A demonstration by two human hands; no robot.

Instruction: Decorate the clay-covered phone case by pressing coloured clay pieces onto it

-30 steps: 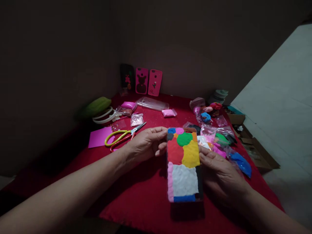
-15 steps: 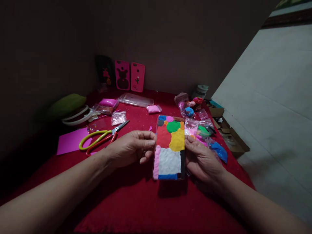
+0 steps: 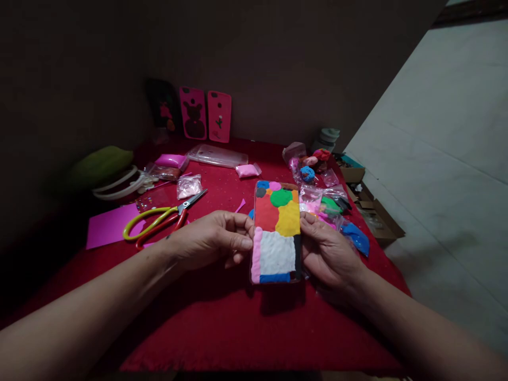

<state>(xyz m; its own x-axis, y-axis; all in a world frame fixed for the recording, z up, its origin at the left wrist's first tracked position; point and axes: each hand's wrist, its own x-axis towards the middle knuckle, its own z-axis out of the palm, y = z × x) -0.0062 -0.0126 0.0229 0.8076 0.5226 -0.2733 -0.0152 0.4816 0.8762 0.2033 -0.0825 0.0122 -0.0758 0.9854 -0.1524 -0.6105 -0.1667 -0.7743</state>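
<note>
A phone case point(image 3: 277, 233) covered with patches of coloured clay is held up over the red cloth, its patched face toward me. White, red, yellow, green, pink, blue and black patches show on it. My left hand point(image 3: 222, 236) pinches its left edge between thumb and fingers. On the opposite edge, my right hand point(image 3: 331, 254) grips with the thumb in front and the fingers partly hidden behind. Scissors point(image 3: 166, 218) with yellow and red handles lie just beyond my left wrist. Bags of coloured clay point(image 3: 327, 206) sit behind my right hand.
Decorated phone cases point(image 3: 219, 116) lean on the back wall. A clear case point(image 3: 217, 156) and pink clay packets point(image 3: 248, 170) lie before them. Pink paper point(image 3: 113, 225) and a green item on white rings point(image 3: 103, 166) are at left; cardboard boxes point(image 3: 375, 214) stand beyond the right edge.
The view has shifted slightly, with most background things a little higher and left. Both hands keep hold of the phone case, which now sits slightly higher in view.
</note>
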